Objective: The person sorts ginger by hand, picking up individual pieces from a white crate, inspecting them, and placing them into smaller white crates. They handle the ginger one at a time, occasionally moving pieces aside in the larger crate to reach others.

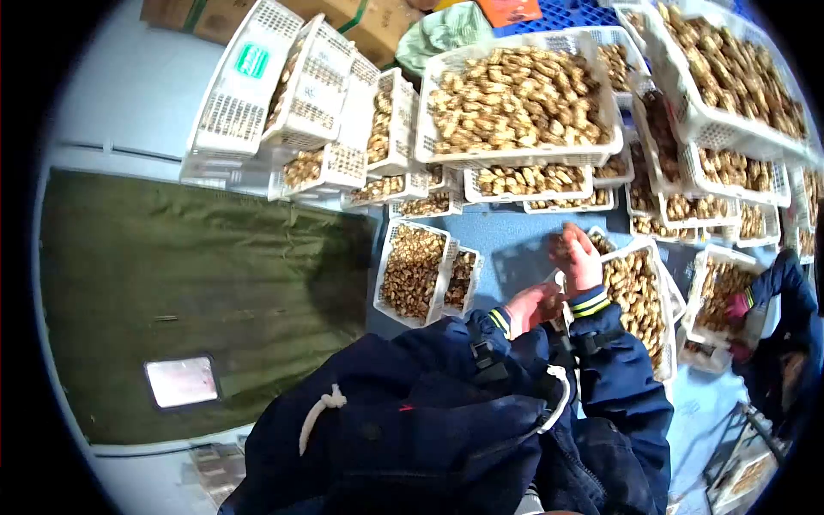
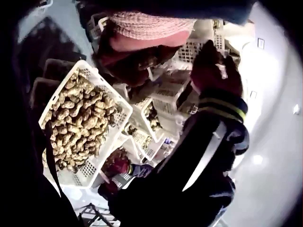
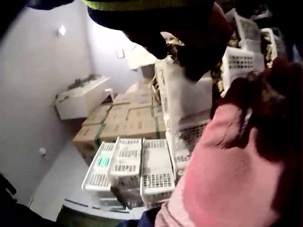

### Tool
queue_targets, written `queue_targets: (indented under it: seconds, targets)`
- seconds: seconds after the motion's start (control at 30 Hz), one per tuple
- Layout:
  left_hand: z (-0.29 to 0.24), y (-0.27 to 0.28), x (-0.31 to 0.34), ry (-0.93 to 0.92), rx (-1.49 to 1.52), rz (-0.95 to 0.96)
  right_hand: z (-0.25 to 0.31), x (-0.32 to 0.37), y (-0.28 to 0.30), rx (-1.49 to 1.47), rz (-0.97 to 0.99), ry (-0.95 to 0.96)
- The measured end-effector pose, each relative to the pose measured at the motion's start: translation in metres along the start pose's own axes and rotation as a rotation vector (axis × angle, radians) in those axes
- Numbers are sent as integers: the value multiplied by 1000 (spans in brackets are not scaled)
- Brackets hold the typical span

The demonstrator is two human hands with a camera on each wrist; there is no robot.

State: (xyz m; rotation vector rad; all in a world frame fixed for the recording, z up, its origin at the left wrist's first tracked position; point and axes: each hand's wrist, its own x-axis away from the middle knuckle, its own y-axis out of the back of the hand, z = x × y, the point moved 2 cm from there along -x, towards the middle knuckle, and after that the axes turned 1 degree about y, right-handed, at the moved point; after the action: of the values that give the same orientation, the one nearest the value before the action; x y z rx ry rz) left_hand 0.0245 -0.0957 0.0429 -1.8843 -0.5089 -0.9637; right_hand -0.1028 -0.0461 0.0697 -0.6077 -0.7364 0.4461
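Both hands, in pink gloves, are close together beside a white basket [image 1: 663, 283] of knobbly tan-and-brown pieces [image 1: 633, 296]. My left hand [image 1: 530, 307], below and left of the other, has its fingers bent round a small tan-and-brown piece [image 3: 174, 42], mostly in shadow. Just above it in the head view, my right hand [image 1: 577, 256] is raised with bent fingers. A pale spot shows between those fingers in the left wrist view; I cannot tell whether it is something held. Dark shadow covers the fingers of the right hand [image 3: 232, 175] in its wrist view.
Two smaller filled baskets [image 1: 415, 270] stand to the left on the blue floor [image 1: 506, 245]. Stacked baskets [image 1: 519, 157] line the back and right. A green mat [image 1: 206, 292] lies at left. Another person's sleeve [image 1: 777, 287] reaches over a basket at right. Cardboard boxes [image 3: 130, 118] stand behind.
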Motion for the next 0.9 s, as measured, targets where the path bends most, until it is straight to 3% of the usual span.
queue_targets:
  seconds: [0.07,0.1,0.13,0.2,0.27,0.3,0.33,0.4,0.43,0.47,0.53,0.57,0.6,0.67,0.73,0.8,0.87,0.9]
  targets:
    - [-20,26,3,-76,97,19,16,-4,-83,83,59,170]
    - [-17,64,-20,34,227,110,26,-5,-129,99,103,351]
    - [-26,65,2,23,254,115,29,-11,-173,115,145,530]
    - [-56,53,64,-364,274,164,12,-40,-247,96,212,629]
    - [-66,80,47,-555,-217,36,-16,-89,-305,706,229,1006]
    - [-85,51,79,-382,170,61,-42,-111,-313,716,279,889]
    - [-85,75,71,-378,166,59,-56,-122,-322,725,326,776]
    - [-71,124,47,-437,362,-99,-71,-122,-304,836,328,861]
    - [-80,100,74,-524,384,72,-69,-118,-290,845,387,641]
    - [-90,86,76,-402,456,-182,-65,-112,-271,842,428,414]
    - [-85,107,49,-489,405,-35,-61,-95,-227,1024,408,249]
    - [-84,110,37,-481,626,45,-65,-79,-206,992,433,248]
    - [-93,76,50,-514,524,-107,-72,-63,-177,958,438,246]
    - [-108,21,63,-352,499,-32,-76,-37,-124,1278,396,479]
    - [-85,54,19,-376,231,124,-71,-16,-73,1230,290,548]
    - [-63,7,-1,-251,177,249,-58,-1,-21,1221,90,595]
    - [-45,-9,-21,-82,20,128,-56,4,12,1147,-109,616]
    - [-19,-17,-37,-62,-41,164,-52,14,47,1067,-134,581]
